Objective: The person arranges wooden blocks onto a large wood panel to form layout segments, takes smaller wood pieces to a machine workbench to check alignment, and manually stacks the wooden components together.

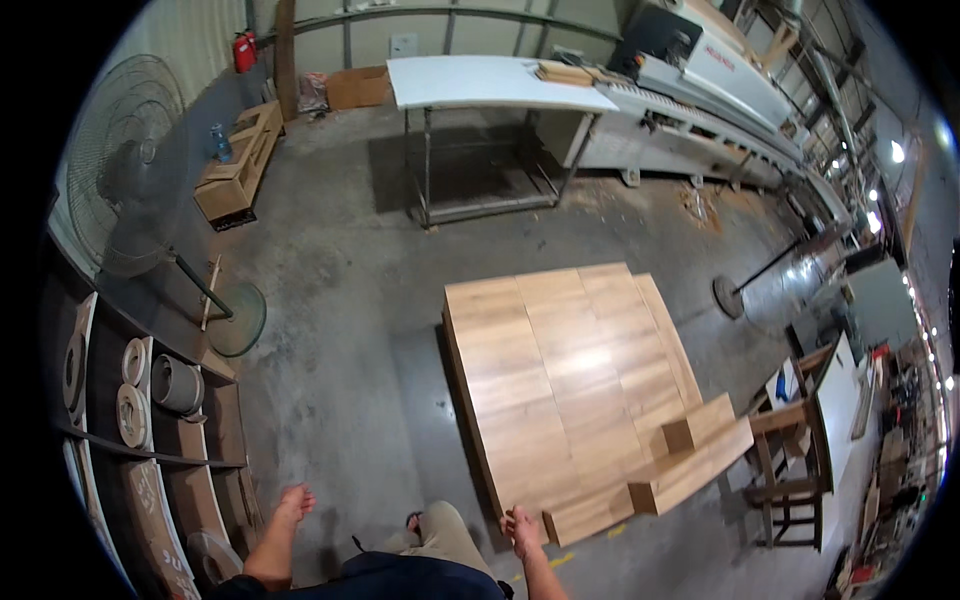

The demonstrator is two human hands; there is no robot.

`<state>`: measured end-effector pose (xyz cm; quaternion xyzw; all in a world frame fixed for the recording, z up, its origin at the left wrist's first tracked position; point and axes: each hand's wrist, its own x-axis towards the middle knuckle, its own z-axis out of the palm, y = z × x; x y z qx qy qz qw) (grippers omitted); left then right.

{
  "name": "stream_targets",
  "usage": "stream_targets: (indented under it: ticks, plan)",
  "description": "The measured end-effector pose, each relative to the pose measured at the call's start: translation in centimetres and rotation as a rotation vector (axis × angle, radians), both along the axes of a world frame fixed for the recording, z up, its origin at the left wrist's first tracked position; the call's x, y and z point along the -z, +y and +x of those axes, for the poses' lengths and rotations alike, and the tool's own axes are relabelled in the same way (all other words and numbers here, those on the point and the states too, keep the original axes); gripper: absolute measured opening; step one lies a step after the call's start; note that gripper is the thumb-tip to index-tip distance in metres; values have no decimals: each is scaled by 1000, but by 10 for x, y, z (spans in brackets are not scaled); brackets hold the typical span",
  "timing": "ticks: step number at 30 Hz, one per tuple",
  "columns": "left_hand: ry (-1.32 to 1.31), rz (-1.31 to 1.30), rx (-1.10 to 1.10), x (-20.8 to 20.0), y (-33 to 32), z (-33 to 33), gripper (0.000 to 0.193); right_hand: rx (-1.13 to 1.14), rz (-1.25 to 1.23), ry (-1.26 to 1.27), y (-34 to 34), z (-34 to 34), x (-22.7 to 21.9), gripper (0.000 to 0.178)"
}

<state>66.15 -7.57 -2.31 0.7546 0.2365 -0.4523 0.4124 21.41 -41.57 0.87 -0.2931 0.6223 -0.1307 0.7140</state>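
My left hand [297, 501] hangs at the lower left with its fingers loosely apart, holding nothing; the shelf rack is the nearest thing to it. My right hand [521, 531] is at the near left corner of a low stack of wood-grain panels [550, 365]. Its fingers are loosely bent and apart, with nothing visible in them; whether they touch the stack I cannot tell. On the near right part of the stack lies a long wood-grain piece with short upright blocks [690, 455], partly over the panels.
Left stands a shelf rack [220, 463] with rolls of edge banding [178, 385], beside a pedestal fan [235, 318]. Ahead is a white-topped table [480, 80] before a long machine [690, 110]. A second fan's base [728, 297] and a wooden-framed table [840, 410] stand right.
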Motion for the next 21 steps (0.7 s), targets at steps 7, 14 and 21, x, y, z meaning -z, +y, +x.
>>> stream_targets:
  ticks: [7,14,21]
  plan:
    - [-10,-394,284,-46,-281,48,28,137,230,96,-29,-38,121,29]
    - [-135,-386,575,-82,-406,185,22,266,366,63,-129,102,155,26]
    - [-66,-105,349,-43,-420,324,28,20,-45,-64,-380,340,44,29]
